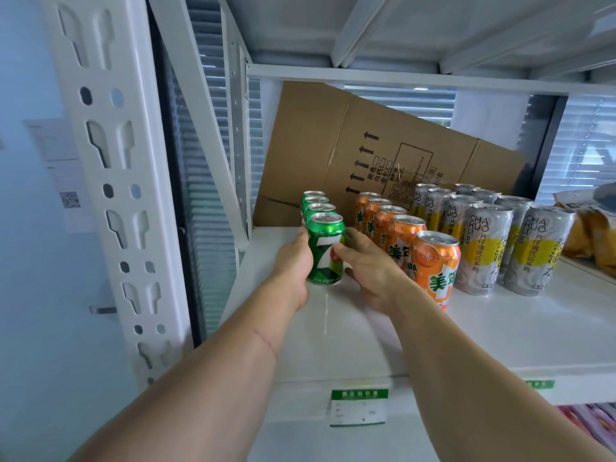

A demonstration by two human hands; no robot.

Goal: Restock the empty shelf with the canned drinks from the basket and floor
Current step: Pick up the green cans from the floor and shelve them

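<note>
A white metal shelf (366, 328) ran between slotted uprights, with window blinds behind it and a flattened cardboard box (350, 155) leaning at the far side, probably as a backstop so cans could not slide off the back.

At the far left of the shelf stood a single file of four green cans running from near to far, labels forward, as a shop display is usually faced. The left hand (293, 268) was curled against the left side of the nearest green can (325, 250), and the right hand (370, 271) cupped its right side with the thumb on the label; both hands gripped this one can, which stood upright on the shelf at the near end of its file. Holding it from both sides seemed meant to square it with the three behind it.

Just to the right ran a file of five orange cans (433, 265), the nearest sitting closer to the shelf edge than the green front can, so the green row likely had room for more. Right again stood taller silver cans with yellow bands (483, 248) in two files; about nine showed, though the far ones overlapped and the count is unsure. At the far right edge lay yellow snack bags (590, 235), partly cut off.

A green price tag (360, 406) hung on the near lip of the shelf. Neither basket nor floor was in view.
</note>
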